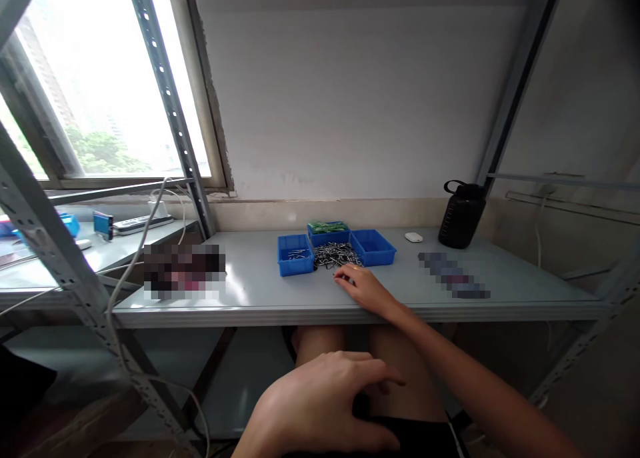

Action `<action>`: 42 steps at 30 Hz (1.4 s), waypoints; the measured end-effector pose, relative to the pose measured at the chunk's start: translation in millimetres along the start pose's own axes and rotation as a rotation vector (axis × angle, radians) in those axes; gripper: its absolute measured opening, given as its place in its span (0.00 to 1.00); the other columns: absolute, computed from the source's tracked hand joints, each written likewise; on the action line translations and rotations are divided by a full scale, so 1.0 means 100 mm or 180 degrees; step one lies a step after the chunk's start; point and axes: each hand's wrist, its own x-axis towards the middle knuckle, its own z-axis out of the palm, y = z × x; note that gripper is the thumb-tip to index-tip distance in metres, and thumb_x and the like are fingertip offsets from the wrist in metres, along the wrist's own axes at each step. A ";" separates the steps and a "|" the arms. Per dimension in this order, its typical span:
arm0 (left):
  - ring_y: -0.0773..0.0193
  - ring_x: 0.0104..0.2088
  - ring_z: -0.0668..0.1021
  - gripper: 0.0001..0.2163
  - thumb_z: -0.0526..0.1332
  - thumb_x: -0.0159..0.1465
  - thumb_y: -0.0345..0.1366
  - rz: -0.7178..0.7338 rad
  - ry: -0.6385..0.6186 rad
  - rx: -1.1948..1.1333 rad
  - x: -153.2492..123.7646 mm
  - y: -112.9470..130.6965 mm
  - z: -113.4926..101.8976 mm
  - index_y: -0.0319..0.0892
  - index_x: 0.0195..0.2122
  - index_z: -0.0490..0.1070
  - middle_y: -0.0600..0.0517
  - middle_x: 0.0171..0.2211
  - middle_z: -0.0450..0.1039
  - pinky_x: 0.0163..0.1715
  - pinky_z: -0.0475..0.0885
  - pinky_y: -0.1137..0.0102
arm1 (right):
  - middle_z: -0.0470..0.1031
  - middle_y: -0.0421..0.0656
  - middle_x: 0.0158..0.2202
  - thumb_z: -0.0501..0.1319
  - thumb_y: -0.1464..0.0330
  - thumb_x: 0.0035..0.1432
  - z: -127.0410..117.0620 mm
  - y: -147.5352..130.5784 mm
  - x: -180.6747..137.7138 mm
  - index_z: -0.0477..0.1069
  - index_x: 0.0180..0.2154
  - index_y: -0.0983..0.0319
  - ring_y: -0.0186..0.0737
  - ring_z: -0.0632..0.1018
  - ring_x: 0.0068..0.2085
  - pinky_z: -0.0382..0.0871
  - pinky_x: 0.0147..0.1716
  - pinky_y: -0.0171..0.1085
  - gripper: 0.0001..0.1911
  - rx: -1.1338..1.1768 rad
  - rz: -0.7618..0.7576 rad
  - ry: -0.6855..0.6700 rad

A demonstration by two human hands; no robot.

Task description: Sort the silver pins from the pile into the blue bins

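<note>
Presumably for short reach, blue trays [296, 269] surround the metal pieces [334, 253] near your right hand [365, 288], grip unclear at this distance; your left hand [325, 395] curves wide.

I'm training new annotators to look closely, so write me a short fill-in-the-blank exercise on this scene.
1. The dark pile lies between the left tray and the right tray.  All three trays are coloured ____.
2. The bundle in the back tray is coloured ____.
3. The left hand is farther from the pile than the ____ hand.
4. In the picture, the white case lies to the ____ of the black bottle.

Missing words: blue; green; right; left.
</note>
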 end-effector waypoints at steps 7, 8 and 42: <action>0.60 0.41 0.77 0.11 0.62 0.62 0.34 -0.0064 0.1040 0.0120 0.13 0.03 0.11 0.45 0.46 0.73 0.51 0.40 0.75 0.41 0.71 0.68 | 0.76 0.40 0.33 0.54 0.63 0.66 -0.43 -0.22 -1.17 0.70 0.39 0.58 0.37 0.77 0.33 0.70 0.32 0.32 0.08 0.0902 0.0245 0.0468; 0.60 0.41 0.77 0.10 0.61 0.63 0.33 -0.0032 0.1093 0.0096 0.15 0.04 0.12 0.45 0.46 0.72 0.51 0.40 0.75 0.41 0.71 0.69 | 0.76 0.39 0.33 0.56 0.63 0.65 -0.47 -0.25 -1.27 0.71 0.38 0.57 0.37 0.77 0.32 0.69 0.32 0.32 0.08 0.0999 0.0232 0.0503; 0.67 0.30 0.75 0.05 0.59 0.64 0.32 0.0235 0.1600 0.0058 0.26 0.10 0.22 0.42 0.36 0.75 0.54 0.29 0.75 0.31 0.68 0.74 | 0.77 0.40 0.33 0.62 0.66 0.61 -0.72 -0.33 -1.44 0.73 0.37 0.53 0.40 0.78 0.36 0.73 0.33 0.33 0.02 0.1008 0.0007 0.0835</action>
